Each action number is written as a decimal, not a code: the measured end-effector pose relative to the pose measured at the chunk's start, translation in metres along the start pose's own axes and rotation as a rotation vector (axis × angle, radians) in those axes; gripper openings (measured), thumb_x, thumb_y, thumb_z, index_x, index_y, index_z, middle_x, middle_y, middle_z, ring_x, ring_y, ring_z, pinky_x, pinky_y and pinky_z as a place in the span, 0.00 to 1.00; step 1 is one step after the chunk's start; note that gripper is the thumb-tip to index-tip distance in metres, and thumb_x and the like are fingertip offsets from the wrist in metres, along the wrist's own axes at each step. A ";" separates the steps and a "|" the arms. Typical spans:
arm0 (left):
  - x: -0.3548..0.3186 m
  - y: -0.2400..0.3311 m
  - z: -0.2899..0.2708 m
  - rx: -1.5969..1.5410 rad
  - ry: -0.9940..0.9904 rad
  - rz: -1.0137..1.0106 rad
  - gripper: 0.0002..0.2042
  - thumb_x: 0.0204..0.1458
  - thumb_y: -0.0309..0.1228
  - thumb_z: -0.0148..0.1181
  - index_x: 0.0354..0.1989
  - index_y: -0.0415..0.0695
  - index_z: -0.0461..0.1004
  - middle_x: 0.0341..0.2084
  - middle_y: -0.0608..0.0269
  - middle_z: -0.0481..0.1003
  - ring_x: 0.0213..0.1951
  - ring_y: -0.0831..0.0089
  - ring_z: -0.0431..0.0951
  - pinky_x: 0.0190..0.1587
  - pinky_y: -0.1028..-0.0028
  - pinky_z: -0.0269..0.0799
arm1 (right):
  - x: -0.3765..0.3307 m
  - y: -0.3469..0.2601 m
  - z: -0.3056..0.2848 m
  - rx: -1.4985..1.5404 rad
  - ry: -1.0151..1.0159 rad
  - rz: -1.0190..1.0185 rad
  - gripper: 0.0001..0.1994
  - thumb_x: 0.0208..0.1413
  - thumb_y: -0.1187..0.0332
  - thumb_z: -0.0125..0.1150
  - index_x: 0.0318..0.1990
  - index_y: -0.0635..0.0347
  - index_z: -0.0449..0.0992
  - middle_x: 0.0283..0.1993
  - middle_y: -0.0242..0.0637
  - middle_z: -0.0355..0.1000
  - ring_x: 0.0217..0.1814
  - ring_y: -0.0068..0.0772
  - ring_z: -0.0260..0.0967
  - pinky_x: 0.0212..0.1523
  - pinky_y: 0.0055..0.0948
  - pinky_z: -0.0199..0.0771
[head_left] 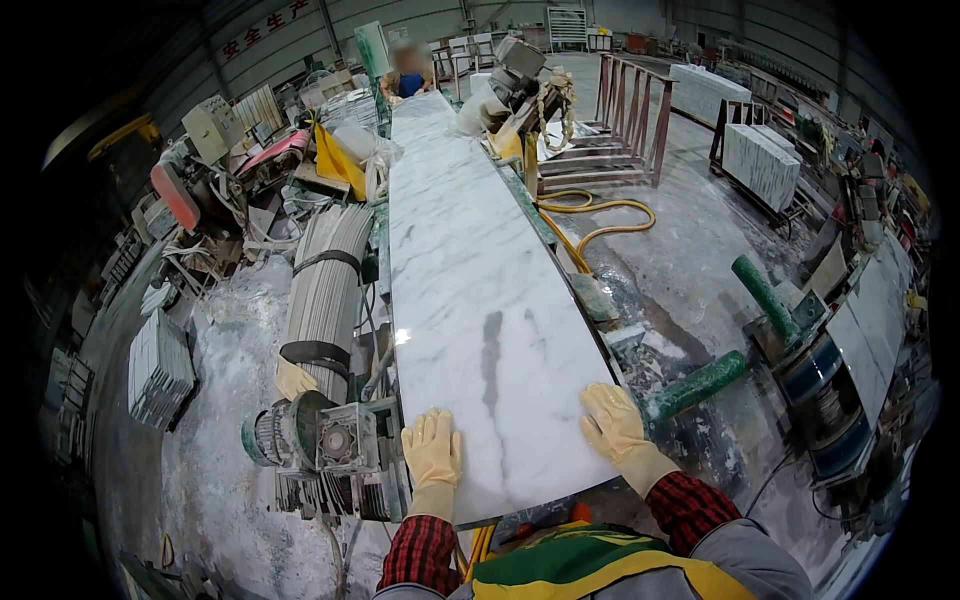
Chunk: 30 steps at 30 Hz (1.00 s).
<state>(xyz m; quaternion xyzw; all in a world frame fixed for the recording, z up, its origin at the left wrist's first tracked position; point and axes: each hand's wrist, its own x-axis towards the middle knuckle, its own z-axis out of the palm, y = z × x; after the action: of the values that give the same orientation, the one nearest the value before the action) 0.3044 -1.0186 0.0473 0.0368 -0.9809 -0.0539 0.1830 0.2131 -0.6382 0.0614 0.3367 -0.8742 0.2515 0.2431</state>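
A long white marble slab with grey veins stretches away from me on a green-framed machine. My left hand, in a cream rubber glove, lies flat on the slab's near left edge with its fingers pointing forward. On the near right edge rests my right hand, gloved the same way, its fingers extended over the stone. Neither hand wraps round anything. At the slab's far end stands another person in dark blue, whose hands I cannot make out.
Left of the slab are a motor with gearbox, a bellows-like grey cover and stacked stone strips. To the right stand green rollers, a yellow hose, a reddish metal rack and crated slabs.
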 end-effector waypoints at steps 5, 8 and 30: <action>-0.003 0.002 0.001 0.008 0.023 0.010 0.24 0.66 0.40 0.65 0.69 0.49 0.75 0.69 0.54 0.76 0.71 0.52 0.72 0.72 0.48 0.60 | -0.004 0.002 0.001 -0.026 0.040 -0.025 0.23 0.56 0.68 0.70 0.60 0.63 0.79 0.62 0.53 0.79 0.65 0.59 0.76 0.69 0.57 0.73; -0.005 0.003 -0.001 0.005 0.026 0.009 0.24 0.66 0.40 0.65 0.69 0.49 0.75 0.70 0.54 0.76 0.71 0.52 0.72 0.72 0.48 0.60 | -0.004 -0.001 -0.001 -0.016 0.054 -0.030 0.23 0.56 0.69 0.70 0.60 0.63 0.79 0.61 0.53 0.79 0.65 0.59 0.76 0.68 0.57 0.73; -0.020 0.006 -0.004 0.036 0.056 0.011 0.25 0.64 0.41 0.66 0.68 0.50 0.75 0.67 0.56 0.77 0.69 0.54 0.73 0.72 0.46 0.60 | -0.017 -0.028 -0.035 0.057 -0.023 -0.009 0.22 0.54 0.74 0.67 0.58 0.67 0.77 0.58 0.54 0.76 0.58 0.62 0.73 0.61 0.55 0.73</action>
<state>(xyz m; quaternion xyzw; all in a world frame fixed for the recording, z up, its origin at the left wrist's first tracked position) 0.3237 -1.0113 0.0444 0.0360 -0.9765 -0.0342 0.2099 0.2528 -0.6271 0.0854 0.3504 -0.8678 0.2713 0.2247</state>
